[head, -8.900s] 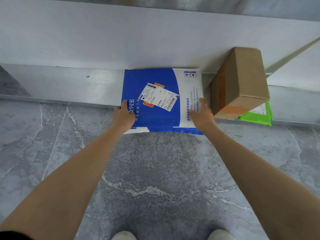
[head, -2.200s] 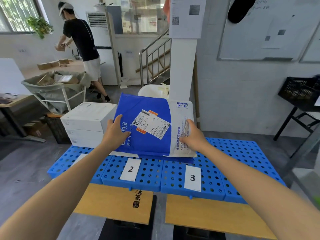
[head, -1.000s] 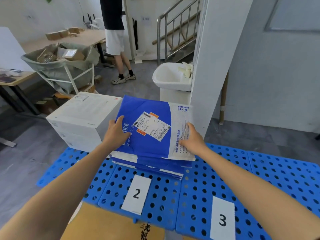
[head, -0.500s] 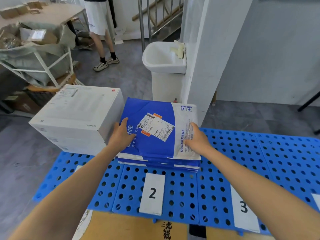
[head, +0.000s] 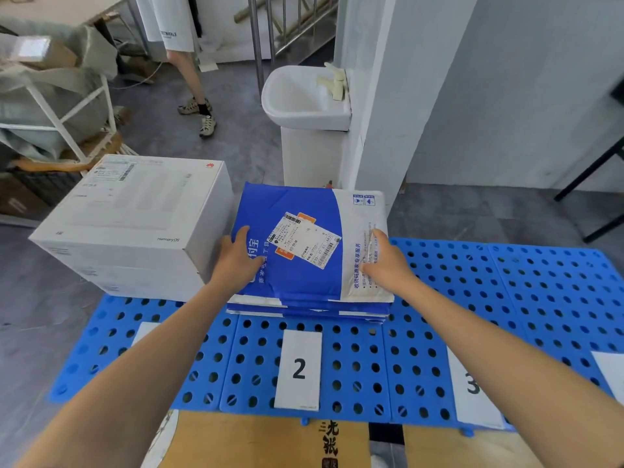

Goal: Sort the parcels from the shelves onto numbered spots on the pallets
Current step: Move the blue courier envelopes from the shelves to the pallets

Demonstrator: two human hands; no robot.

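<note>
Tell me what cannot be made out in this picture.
Head view:
Lower parcels: top parcel covers them; count unclear.
Leftmost card: number hidden by left forearm.
Card 3: partly behind right forearm.
Label print: too small, blurred.

Bright, even, diffuse light fills the room, and shadows are soft: only a thin dark band shows below the blue parcel (head: pixel 297 271) on the pallet (head: pixel 506 298). The top of the white box (head: pixel 135 211) is washed pale, its print faint. The centre is sharp; the upper left corner smears. Wide-angle distortion bows the pillar (head: pixel 388 96) and stretches the forearms (head: pixel 135 383) at the lower corners.
</note>
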